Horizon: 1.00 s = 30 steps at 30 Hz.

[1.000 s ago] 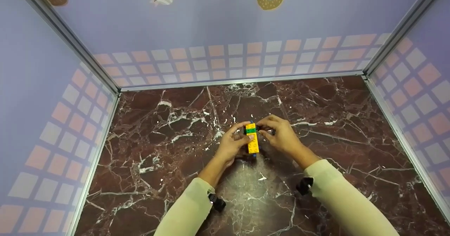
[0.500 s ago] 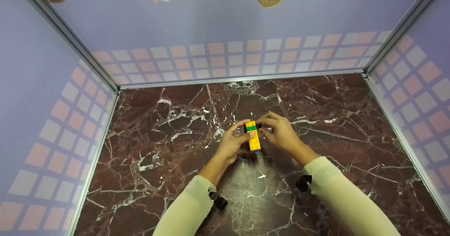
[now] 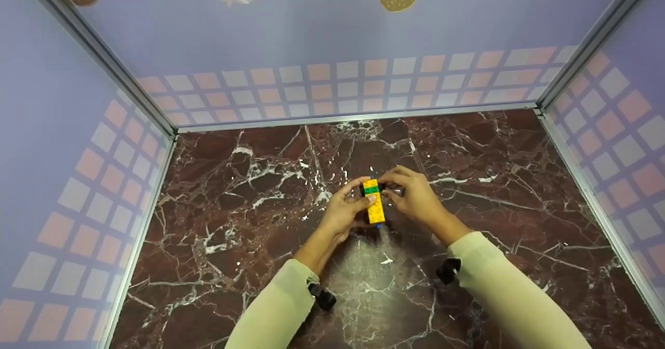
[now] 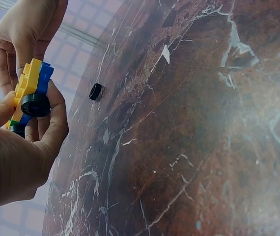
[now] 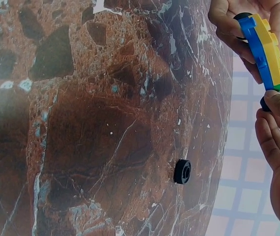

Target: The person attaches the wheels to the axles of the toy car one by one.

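A toy car built of blocks, with a yellow top, a green strip and a blue base, is held up between both hands. My left hand grips its body, thumb on the yellow blocks and fingers curled beneath. In the left wrist view a black wheel is on the car's side by those fingers. At the green end, my right hand pinches another black wheel against the blue base, thumb and fingertips covering part of it. Both wrist views show a loose black wheel standing on the table.
The red-brown marble table has white veins and a white fleck near the hands. Purple panels with pink and white squares, including the back panel, enclose it on three sides. Black wrist cameras sit on both sleeves.
Over the last second the car's near end has swung slightly to the right. Both hands keep their hold, and the last half second shows almost no movement.
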Motion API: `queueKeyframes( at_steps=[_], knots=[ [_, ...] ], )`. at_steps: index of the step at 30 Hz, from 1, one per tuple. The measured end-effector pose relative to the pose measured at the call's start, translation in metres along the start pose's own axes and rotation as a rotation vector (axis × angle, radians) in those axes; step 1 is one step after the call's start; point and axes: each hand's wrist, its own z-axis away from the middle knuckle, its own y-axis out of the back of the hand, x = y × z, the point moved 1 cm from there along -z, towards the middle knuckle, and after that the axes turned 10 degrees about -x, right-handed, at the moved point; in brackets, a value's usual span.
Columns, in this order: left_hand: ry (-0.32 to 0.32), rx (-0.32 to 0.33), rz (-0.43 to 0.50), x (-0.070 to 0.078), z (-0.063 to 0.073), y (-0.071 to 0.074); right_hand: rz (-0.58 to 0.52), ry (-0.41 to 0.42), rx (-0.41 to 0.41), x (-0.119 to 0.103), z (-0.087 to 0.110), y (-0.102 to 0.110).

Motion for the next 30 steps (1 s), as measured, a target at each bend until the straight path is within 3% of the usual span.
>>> queueKeyframes(
  at_steps=[23,30],
  knots=[
    [-0.007,-0.001,0.015,-0.0003,0.0002,0.0008,-0.039,-0.042,0.008,0.0002,0.0001,-0.0039],
    [-0.006,0.002,-0.001,0.0017,-0.0007,-0.0001,-0.029,-0.017,0.021,0.0007,-0.0005,-0.0011]
  ],
)
